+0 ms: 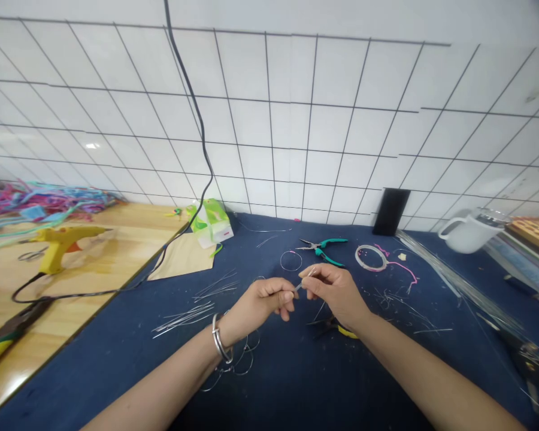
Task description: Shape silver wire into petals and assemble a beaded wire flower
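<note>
My left hand and my right hand meet over the middle of the dark blue cloth, both closed in a pinch. Between their fingertips runs a short, thin, greyish wire-like piece; its exact kind is too small to make out. Just beyond the fingers lies a thin wire ring. Past my right hand rest teal-handled pliers, their jaws pointing left. Several wire loops lie below my left wrist, partly hidden by it. A yellow-handled tool is mostly covered by my right hand.
Cut wires lie to the left, and wire scraps to the right. A coil with pink cord, a black phone-like slab and a white mug stand farther right. A yellow glue gun sits on the wooden surface at left.
</note>
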Available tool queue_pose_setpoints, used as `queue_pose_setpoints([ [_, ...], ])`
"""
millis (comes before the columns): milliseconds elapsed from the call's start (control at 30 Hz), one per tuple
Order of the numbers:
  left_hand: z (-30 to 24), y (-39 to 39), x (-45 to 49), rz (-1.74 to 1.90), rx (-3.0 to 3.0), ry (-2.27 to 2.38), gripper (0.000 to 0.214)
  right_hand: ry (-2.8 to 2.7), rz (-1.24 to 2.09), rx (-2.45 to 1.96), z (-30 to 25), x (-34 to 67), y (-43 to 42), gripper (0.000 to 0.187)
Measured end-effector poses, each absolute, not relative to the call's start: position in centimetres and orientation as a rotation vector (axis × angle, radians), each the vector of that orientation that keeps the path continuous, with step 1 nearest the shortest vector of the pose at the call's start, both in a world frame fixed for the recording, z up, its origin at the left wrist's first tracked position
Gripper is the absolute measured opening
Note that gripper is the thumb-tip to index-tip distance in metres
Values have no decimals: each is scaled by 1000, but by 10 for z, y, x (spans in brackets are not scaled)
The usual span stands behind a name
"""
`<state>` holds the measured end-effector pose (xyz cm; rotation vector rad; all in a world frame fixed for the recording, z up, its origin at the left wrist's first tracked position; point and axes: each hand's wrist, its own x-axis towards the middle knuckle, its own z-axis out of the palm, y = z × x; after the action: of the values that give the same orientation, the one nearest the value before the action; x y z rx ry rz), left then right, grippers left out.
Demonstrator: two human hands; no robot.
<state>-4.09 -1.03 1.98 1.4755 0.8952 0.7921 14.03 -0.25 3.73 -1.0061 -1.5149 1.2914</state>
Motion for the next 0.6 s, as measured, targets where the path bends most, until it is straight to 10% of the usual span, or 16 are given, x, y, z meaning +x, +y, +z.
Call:
queue_pose_setpoints([
  [600, 11, -15, -35, 683, 1185, 681, 18, -1566, 1402, -900, 38, 148, 0, 21],
])
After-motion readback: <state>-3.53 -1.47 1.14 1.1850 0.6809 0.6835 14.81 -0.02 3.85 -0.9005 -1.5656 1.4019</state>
